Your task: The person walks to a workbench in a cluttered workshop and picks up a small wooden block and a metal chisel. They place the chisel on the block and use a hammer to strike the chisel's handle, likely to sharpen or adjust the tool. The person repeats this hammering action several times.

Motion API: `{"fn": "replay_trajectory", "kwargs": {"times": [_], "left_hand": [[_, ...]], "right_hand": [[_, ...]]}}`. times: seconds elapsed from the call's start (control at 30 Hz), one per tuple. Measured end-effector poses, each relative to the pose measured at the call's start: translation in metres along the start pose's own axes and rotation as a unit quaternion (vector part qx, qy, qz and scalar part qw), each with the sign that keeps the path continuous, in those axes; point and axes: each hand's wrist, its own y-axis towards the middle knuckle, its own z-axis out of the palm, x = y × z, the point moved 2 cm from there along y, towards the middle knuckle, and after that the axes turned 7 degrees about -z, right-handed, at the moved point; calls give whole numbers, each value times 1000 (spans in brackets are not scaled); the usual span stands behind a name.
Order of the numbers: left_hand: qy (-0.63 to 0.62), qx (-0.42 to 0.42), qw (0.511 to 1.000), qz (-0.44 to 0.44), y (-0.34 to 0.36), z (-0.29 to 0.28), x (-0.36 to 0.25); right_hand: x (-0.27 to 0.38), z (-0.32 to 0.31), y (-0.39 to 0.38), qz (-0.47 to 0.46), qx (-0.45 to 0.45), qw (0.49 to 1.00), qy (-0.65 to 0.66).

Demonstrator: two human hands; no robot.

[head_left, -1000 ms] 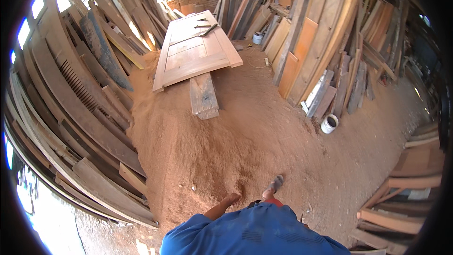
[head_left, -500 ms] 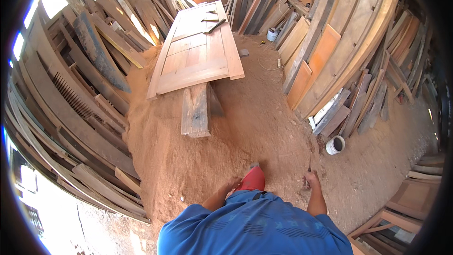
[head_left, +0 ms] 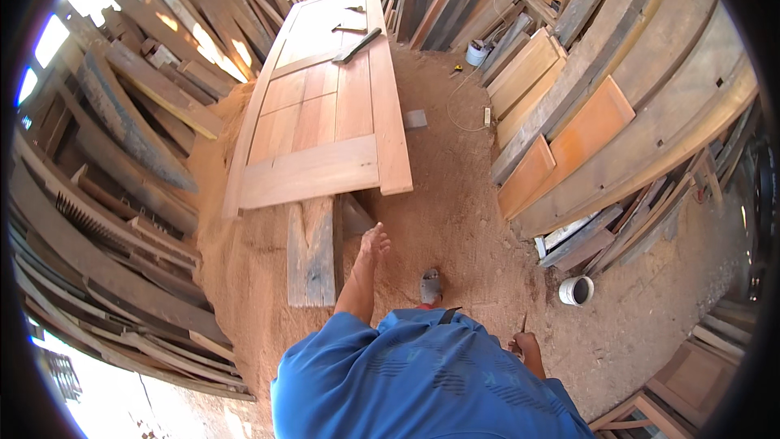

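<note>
My left hand (head_left: 374,241) reaches forward near the thick wooden beam (head_left: 313,256), its fingers stretched out with nothing in them. Low at my right side, my right hand (head_left: 524,347) is closed around a thin, dark, pointed tool (head_left: 524,323); most of it is hidden, so its kind is unclear. Ahead of me a pale panelled wooden door (head_left: 325,164) lies flat over the beam. On the door lies a long tool with a dark handle (head_left: 358,45), and beyond it a smaller tool (head_left: 349,28) that I cannot make out.
Planks (head_left: 146,183) lean in stacks on the left, and boards (head_left: 617,162) on the right. A white bucket (head_left: 576,291) stands on the sandy floor to my right. Another bucket (head_left: 477,53) sits farther off, near a cable (head_left: 452,114). Wooden frames (head_left: 686,374) lie at the lower right.
I have come closer to the door and beam. My left hand has swung forward from beside my leg toward the beam. My right hand stays low, still holding the thin tool.
</note>
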Motion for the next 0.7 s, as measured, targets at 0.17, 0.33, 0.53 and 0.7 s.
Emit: {"fn": "replay_trajectory", "kwargs": {"times": [0.17,0.33,0.53,0.7], "left_hand": [[16,-73,997,12,60,26,-90],[-82,-90,992,34,105,49,-125],[-117,-111,985,64,94,67,-130],[12,-134,991,23,92,57,-131]], "right_hand": [[57,8,18,0,-30,1000,-8],[121,22,50,-74,-40,977,-198],[214,29,110,-127,68,956,-256],[323,30,186,-159,140,924,-319]]}}
